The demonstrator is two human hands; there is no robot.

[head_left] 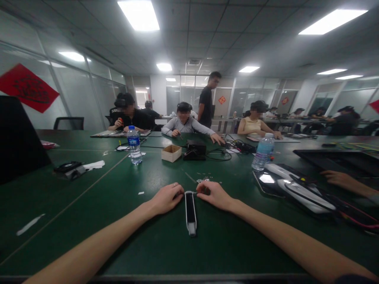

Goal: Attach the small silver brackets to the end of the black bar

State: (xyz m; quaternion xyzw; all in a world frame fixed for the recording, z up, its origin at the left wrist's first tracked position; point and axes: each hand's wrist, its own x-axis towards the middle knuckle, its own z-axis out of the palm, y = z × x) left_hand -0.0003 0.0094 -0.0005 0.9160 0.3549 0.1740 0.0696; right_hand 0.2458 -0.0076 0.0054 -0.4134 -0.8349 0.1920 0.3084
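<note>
A long, narrow device [191, 213] lies on the green table in front of me, with a black middle, a white frame and a grey near end. My left hand [168, 198] is closed at its far left corner, fingertips pressed together against the edge. At the far right corner, my right hand [215, 196] makes a pinch with thumb and forefinger. What lies between those fingertips is too small to make out. Just beyond the right hand are several small loose parts [203, 180], some pale or metallic.
Ahead stand an open cardboard box [171, 153], a black device [194, 150] with cables and a water bottle [134, 145]. On the right are another bottle [263, 152], a tablet [268, 180], white equipment [306, 195] and another person's hand [336, 177]. People sit across the table.
</note>
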